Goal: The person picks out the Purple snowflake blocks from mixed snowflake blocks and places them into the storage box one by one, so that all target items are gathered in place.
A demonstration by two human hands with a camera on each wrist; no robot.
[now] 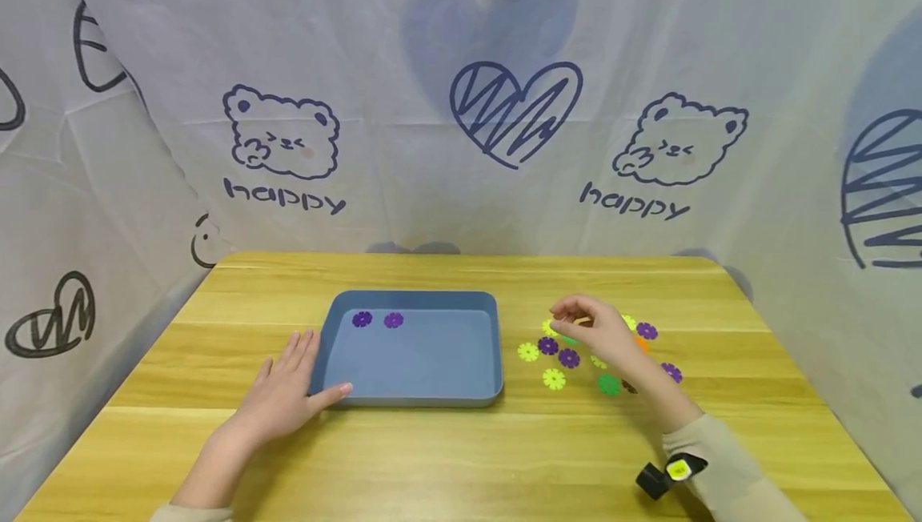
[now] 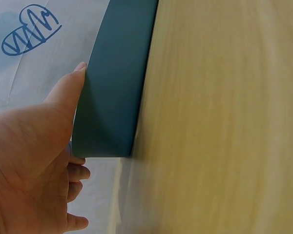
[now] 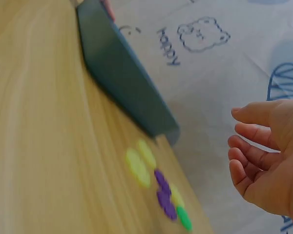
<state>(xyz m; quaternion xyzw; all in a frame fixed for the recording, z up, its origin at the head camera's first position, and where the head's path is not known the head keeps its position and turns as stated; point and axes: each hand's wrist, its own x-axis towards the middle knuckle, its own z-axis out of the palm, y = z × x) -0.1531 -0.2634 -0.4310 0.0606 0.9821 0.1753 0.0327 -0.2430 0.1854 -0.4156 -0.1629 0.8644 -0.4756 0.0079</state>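
Observation:
A blue tray [image 1: 410,362] lies on the table with two purple notched plastic discs, a darker one [image 1: 362,319] and a lighter one [image 1: 393,320], near its far left corner. My left hand [image 1: 284,394] rests at the tray's left side, fingers straight, the thumb over the near rim. To the right of the tray my right hand [image 1: 594,330] hovers above scattered discs, among them a yellow disc [image 1: 554,379], a purple disc [image 1: 569,359] and a green disc [image 1: 609,385]. In the right wrist view its fingers are loosely bent, with nothing between them. The right hand and forearm hide some discs.
The wooden table [image 1: 446,458] reaches back to a white cloth [image 1: 403,178] printed with hearts and bears. Side cloths hang at left and right. A black device with a yellow face [image 1: 679,470] sits on the right wrist.

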